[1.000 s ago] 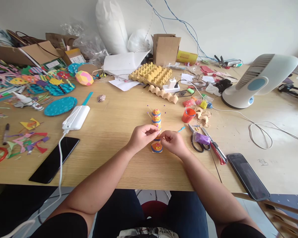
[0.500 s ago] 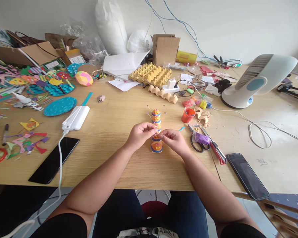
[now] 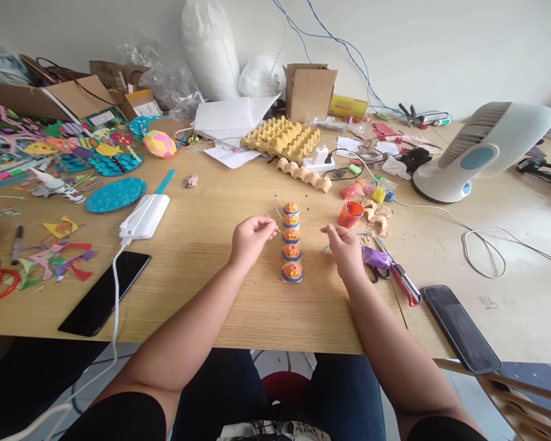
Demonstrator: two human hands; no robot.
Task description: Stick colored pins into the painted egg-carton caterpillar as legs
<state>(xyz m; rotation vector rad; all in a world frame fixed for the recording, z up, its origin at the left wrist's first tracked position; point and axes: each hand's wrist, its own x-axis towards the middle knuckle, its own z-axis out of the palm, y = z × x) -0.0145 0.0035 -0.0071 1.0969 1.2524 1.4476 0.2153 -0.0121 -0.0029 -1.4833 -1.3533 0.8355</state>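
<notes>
A row of several orange egg-carton cups point(image 3: 291, 236) with blue rims and small yellow and pink face pieces stands on the table, between my hands. Thin sticks with purple tips point(image 3: 279, 201) rise beside the far cups. My left hand point(image 3: 252, 239), just left of the row, pinches a thin purple-tipped stick point(image 3: 272, 222). To the right of the row my right hand point(image 3: 345, 248) is closed in a pinch, apart from the cups. What it holds, if anything, I cannot make out. A bit of light blue point(image 3: 325, 248) shows beside its fingers; whether they touch it is unclear.
Past my right hand stand a red cup point(image 3: 350, 214), a purple packet point(image 3: 375, 257), partly hidden scissors point(image 3: 380, 273), a utility knife point(image 3: 406, 285) and a phone point(image 3: 461, 327). A white fan point(image 3: 482, 147) stands right. On the left lie a power bank point(image 3: 144, 215) and a dark phone point(image 3: 105, 294).
My hands were together over the row and have moved apart. The left drew leftward with the stick; the right moved right toward the red cup, uncovering the middle cups.
</notes>
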